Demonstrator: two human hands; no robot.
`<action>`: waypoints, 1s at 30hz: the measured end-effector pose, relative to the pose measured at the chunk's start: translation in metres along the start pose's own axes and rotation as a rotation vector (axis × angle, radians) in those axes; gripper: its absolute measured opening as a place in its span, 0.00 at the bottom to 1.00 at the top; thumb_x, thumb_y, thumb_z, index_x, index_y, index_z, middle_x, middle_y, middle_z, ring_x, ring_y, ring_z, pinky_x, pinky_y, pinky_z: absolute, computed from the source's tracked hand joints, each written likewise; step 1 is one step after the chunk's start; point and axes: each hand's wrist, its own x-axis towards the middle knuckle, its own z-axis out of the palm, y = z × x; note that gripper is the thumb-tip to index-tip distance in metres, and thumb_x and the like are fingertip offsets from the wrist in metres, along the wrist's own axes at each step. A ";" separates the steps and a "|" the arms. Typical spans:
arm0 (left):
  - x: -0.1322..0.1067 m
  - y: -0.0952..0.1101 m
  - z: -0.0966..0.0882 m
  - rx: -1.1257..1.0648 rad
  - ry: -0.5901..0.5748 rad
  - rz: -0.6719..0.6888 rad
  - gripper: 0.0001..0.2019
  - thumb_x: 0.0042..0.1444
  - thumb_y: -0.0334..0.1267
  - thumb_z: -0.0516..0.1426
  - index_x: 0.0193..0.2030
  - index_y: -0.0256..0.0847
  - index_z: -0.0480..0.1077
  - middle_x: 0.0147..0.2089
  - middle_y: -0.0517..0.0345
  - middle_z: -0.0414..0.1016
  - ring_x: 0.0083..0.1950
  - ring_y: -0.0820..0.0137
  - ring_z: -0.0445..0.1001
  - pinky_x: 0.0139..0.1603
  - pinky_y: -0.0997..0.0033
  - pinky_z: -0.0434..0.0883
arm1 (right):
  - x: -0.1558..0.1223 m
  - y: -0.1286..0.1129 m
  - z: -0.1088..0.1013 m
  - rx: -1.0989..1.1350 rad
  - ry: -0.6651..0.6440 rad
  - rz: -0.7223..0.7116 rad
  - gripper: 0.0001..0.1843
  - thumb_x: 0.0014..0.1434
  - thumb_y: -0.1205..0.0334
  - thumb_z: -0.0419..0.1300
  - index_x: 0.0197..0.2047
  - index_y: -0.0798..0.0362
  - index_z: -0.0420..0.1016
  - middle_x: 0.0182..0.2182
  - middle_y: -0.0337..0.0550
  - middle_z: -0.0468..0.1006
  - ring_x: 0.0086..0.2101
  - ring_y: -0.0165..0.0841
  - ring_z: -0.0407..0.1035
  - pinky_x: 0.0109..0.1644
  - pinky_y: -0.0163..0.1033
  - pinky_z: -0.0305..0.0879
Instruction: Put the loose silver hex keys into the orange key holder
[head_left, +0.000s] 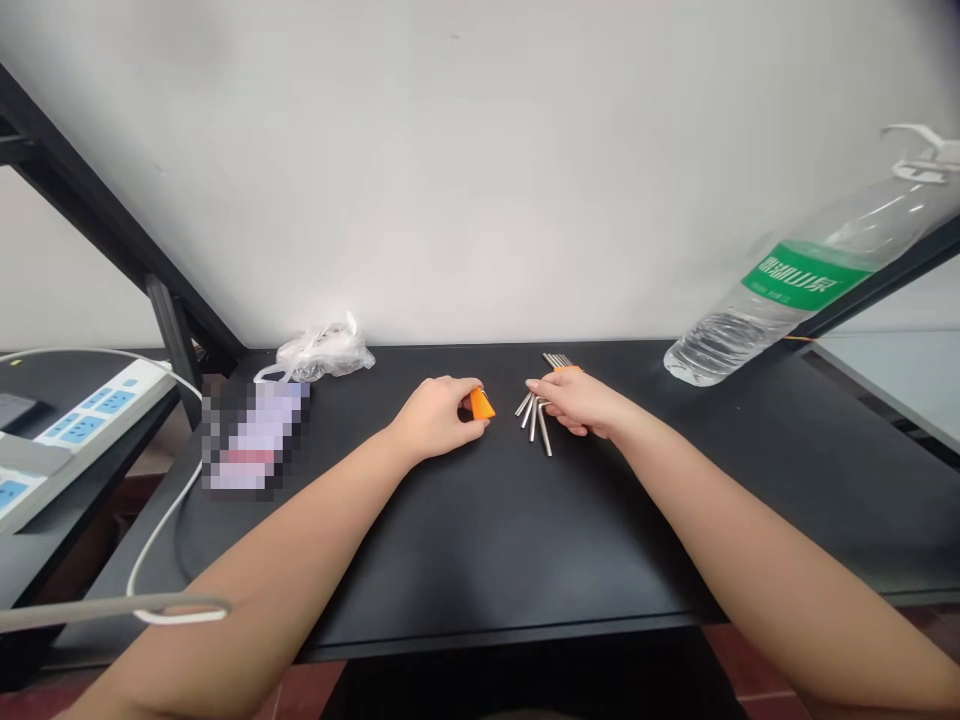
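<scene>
Near the middle of the black table, my left hand (439, 418) pinches a small orange plastic holder (482, 405) between thumb and fingers. To its right, my right hand (581, 400) is closed on a bunch of silver hex keys (535, 415). Their short bent arms fan out below the fingers, and several straight ends show above the hand beside a bit of orange (568, 368). The palm side of the right hand and the middle of the keys are hidden. A narrow gap separates the two hands.
A large water bottle (806, 275) with a green label stands at the right rear. A crumpled clear plastic bag (322, 352) and a blurred-out phone-like object (259, 440) lie left. Farther left are a power strip (90, 420) and a white cable (161, 530). A pale wall (465, 180) rises behind the black table (450, 560).
</scene>
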 end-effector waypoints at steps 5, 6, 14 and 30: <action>0.001 0.001 -0.001 0.015 -0.008 -0.009 0.10 0.53 0.41 0.62 0.43 0.47 0.73 0.37 0.63 0.79 0.41 0.65 0.76 0.44 0.64 0.72 | 0.001 0.000 -0.004 -0.416 0.162 -0.029 0.29 0.66 0.33 0.53 0.30 0.50 0.67 0.20 0.39 0.69 0.15 0.29 0.61 0.21 0.39 0.53; 0.001 0.001 -0.001 0.016 -0.010 -0.010 0.10 0.53 0.41 0.62 0.43 0.46 0.74 0.37 0.62 0.79 0.41 0.64 0.76 0.44 0.64 0.72 | 0.000 0.000 -0.005 -0.489 0.190 -0.057 0.28 0.67 0.34 0.53 0.29 0.50 0.68 0.21 0.39 0.70 0.17 0.31 0.63 0.23 0.39 0.54; 0.001 0.001 -0.001 0.007 -0.014 -0.015 0.09 0.54 0.41 0.62 0.42 0.47 0.73 0.38 0.64 0.79 0.42 0.64 0.77 0.44 0.65 0.72 | -0.010 -0.003 -0.016 -0.800 0.264 -0.193 0.23 0.66 0.40 0.56 0.29 0.49 0.69 0.27 0.41 0.76 0.26 0.34 0.67 0.30 0.39 0.57; 0.001 0.001 -0.001 0.008 -0.018 -0.011 0.09 0.54 0.41 0.62 0.41 0.47 0.73 0.36 0.63 0.78 0.40 0.65 0.75 0.43 0.65 0.71 | -0.006 0.002 -0.024 -0.729 0.124 -0.624 0.11 0.67 0.62 0.55 0.41 0.48 0.81 0.42 0.47 0.80 0.44 0.43 0.73 0.51 0.49 0.69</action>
